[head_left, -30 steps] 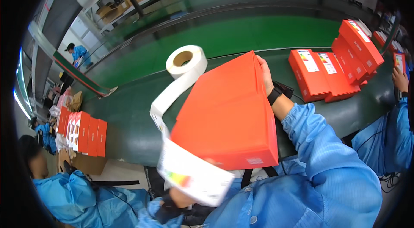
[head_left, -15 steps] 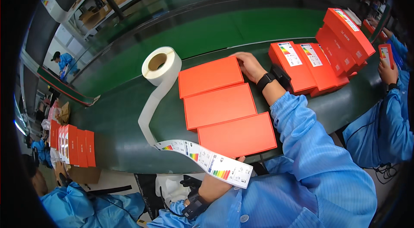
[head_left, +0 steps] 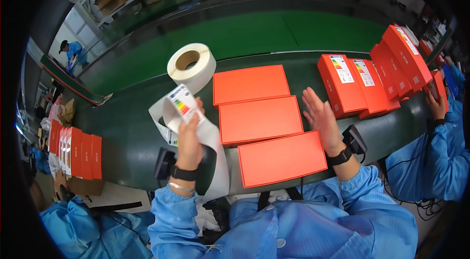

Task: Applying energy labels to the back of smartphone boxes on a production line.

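Three plain red boxes lie staggered in front of me: a far box (head_left: 250, 84), a middle box (head_left: 261, 120) and a near box (head_left: 282, 159). Left of them stands a white label roll (head_left: 205, 70). Its loose label strip (head_left: 217, 153) curls beside the boxes, partly showing printed labels with coloured bars. My left hand (head_left: 189, 144) is closed on this strip, its fingers pointing up. At the right ends of the middle and near boxes, my right hand (head_left: 323, 122) is raised with fingers stretched out, holding nothing. Both wrists wear black straps with small dark devices.
Labelled red boxes (head_left: 338, 95) lean in a row on the right. More red boxes (head_left: 84, 156) stand at the far left. A green conveyor belt (head_left: 254, 34) runs behind the dark worktop (head_left: 127, 136). Co-workers in blue sit on either side; a co-worker's hand (head_left: 435, 107) holds a red box.
My left hand has come up from the near edge to the left of the boxes, and the strip now curls there. My right hand has left the far box and moved nearer.
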`<action>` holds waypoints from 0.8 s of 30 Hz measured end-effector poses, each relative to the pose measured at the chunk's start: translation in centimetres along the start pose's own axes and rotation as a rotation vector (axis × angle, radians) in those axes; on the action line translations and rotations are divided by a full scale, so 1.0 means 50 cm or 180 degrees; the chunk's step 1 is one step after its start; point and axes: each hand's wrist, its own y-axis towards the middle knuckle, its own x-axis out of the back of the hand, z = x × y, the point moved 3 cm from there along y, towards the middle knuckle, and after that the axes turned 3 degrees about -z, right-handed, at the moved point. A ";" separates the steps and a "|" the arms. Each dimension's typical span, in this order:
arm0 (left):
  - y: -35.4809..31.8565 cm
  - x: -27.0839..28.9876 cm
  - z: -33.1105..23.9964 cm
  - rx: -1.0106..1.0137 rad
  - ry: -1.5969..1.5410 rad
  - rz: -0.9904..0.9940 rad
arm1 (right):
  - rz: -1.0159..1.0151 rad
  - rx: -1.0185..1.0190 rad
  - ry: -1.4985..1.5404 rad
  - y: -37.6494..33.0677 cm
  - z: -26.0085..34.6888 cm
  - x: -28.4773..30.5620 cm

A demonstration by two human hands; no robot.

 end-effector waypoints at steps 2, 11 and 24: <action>0.002 -0.043 0.024 0.0241 -0.0145 0.0007 | -0.0003 0.0087 -0.0198 0.002 -0.016 -0.002; -0.061 -0.118 0.065 0.0018 -0.0390 -0.0038 | 0.0157 0.0286 0.0028 0.024 -0.030 -0.011; -0.165 -0.106 0.083 -0.0010 -0.0488 -0.0315 | 0.0239 0.0197 0.0497 -0.043 -0.026 -0.008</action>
